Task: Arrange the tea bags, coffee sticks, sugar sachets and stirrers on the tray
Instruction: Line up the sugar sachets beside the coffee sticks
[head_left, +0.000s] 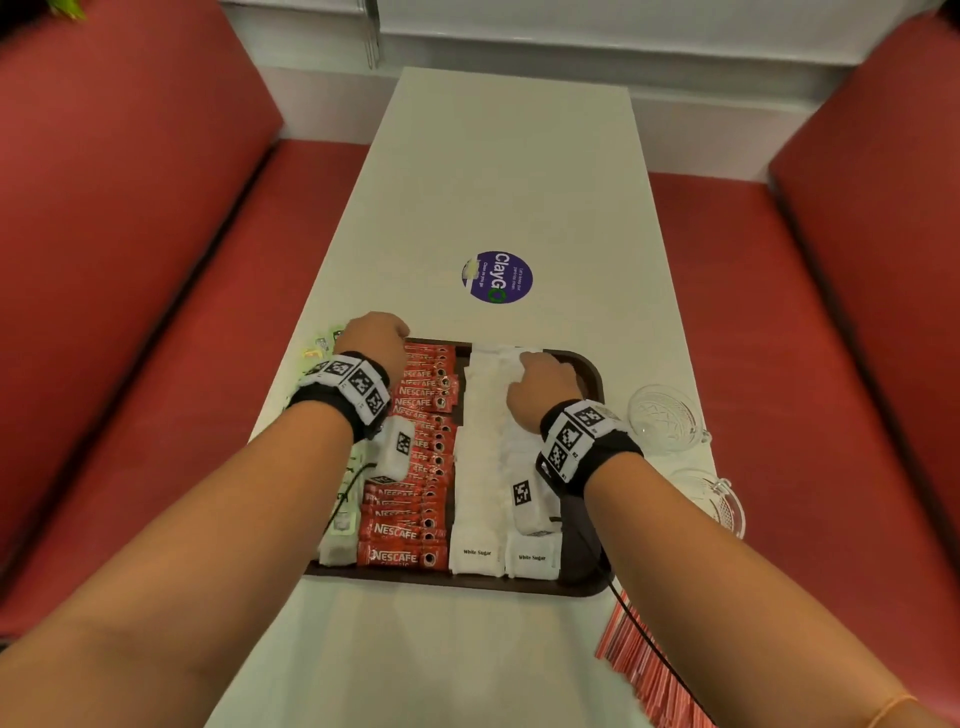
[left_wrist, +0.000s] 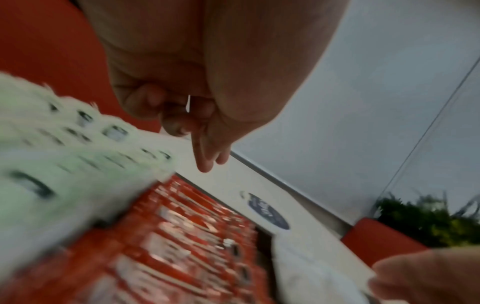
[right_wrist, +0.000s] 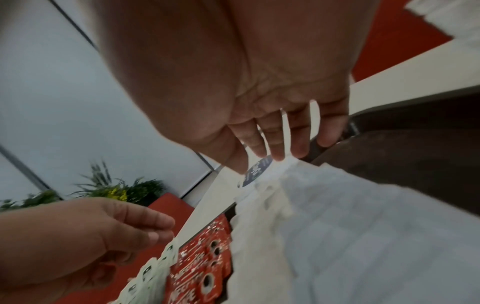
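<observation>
A: Sugar sachets (head_left: 491, 452) first, since the right hand (head_left: 540, 387) is on them. What are its fingers doing?

B: Extended and slightly spread in the right wrist view, tips touching the far end of the white rows; nothing pinched. They look to be squaring the stack.

A: And the left hand (head_left: 376, 340)?

B: At the tray's far left corner, by the tea bags (head_left: 324, 348). Its fingers are partly curled in the left wrist view, one pointing down; whether they hold anything I cannot tell.

A: So how far along are we?

B: Well on, I'd judge. On the brown tray (head_left: 584, 584) the tea bags line the left edge, the red coffee sticks (head_left: 415, 499) fill the next column, and the sugar takes two columns. The strip at the right is bare.

A: What's left?

B: The stirrers (head_left: 641, 670), it seems. A red-and-white bundle lies on the table (head_left: 509, 171), near the tray's near right corner, not yet on it. Two glass cups (head_left: 667, 418) stand beside the tray.
</observation>
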